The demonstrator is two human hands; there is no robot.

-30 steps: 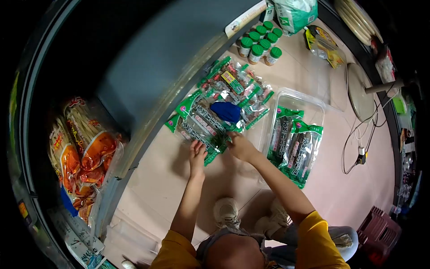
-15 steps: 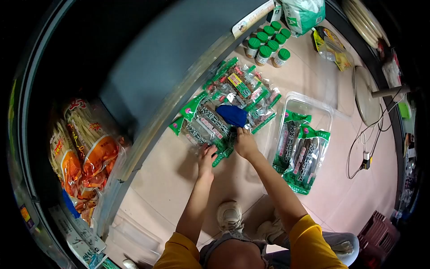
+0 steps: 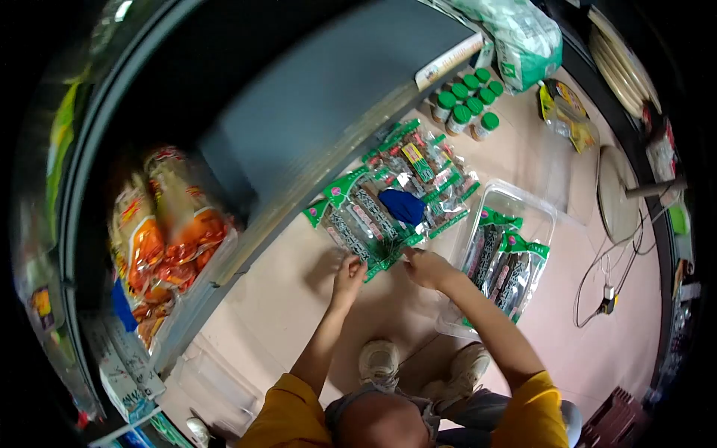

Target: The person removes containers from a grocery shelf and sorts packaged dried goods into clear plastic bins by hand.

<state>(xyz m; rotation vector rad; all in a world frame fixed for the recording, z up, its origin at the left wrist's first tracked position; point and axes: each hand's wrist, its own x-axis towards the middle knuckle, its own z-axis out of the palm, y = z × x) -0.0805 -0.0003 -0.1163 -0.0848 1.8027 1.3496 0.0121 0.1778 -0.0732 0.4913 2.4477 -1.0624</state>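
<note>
Clear packets with green ends and dark contents [image 3: 366, 216] lie on the pale tiled floor. My left hand [image 3: 349, 275] is at their near edge, fingers bent in a pinch at a packet's green end. To its right, my right hand [image 3: 424, 267] touches the same edge with its fingers closed; what they pinch is too small to make out. A dark blue cloth [image 3: 402, 207] rests on the packets. Smaller packets with brown and red contents [image 3: 422, 160] lie beyond it. A clear plastic tub [image 3: 550, 224] at the right holds similar green packets [image 3: 508, 272].
Several green-lidded jars [image 3: 463, 104] and a white-green bag [image 3: 526, 45] stand farther back. A dark shelf edge [image 3: 328, 142] runs diagonally at the left, with orange packets [image 3: 179, 239] beside it. Cables [image 3: 606, 291] lie at the right. A clear lid [image 3: 216, 381] is at the lower left.
The view has shifted, so most things appear lower. My right hand has moved slightly away from the blue cloth to the packets' near edge. My left hand stays at that edge.
</note>
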